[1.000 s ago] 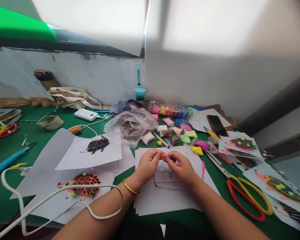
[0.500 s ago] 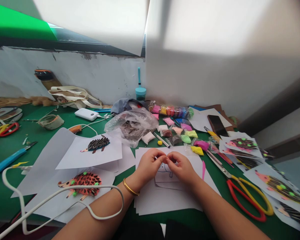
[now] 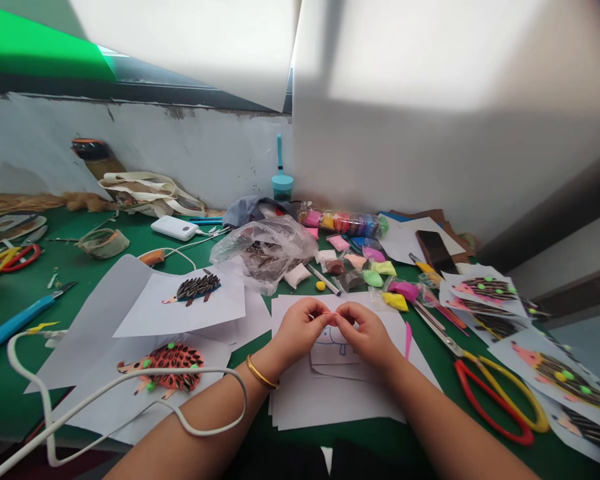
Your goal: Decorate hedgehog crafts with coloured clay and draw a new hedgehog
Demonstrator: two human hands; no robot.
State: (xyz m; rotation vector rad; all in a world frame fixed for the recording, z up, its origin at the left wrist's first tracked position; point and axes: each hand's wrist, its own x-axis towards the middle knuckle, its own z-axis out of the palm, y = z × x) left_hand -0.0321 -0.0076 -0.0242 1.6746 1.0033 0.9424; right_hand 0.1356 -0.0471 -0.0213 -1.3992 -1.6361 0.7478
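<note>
My left hand [image 3: 303, 328] and my right hand [image 3: 361, 331] meet fingertip to fingertip over the paper sheets [image 3: 305, 400]. Both are closed in a pinch, and whatever sits between the fingertips is too small or hidden to make out. Below them lies a small sheet with a blue line drawing [image 3: 336, 340], partly covered by the hands. A little yellow ball [image 3: 321, 286] rests just beyond the paper, beside a white pen [image 3: 325, 280]. At the right side of the sheets is a pink plastic knife-like tool [image 3: 408, 340].
Red and yellow scissors [image 3: 500, 400] lie right of my right arm. Hedgehog pictures [image 3: 173, 367] are spread on both sides. Bags of coloured clay [image 3: 373, 278] and a plastic bag of seeds [image 3: 265, 257] stand behind. A white cable [image 3: 130, 380] loops across my left forearm.
My fingertips shift slightly against each other, still pinched together over the drawing. The things on the table stay where they were; the view moves a touch.
</note>
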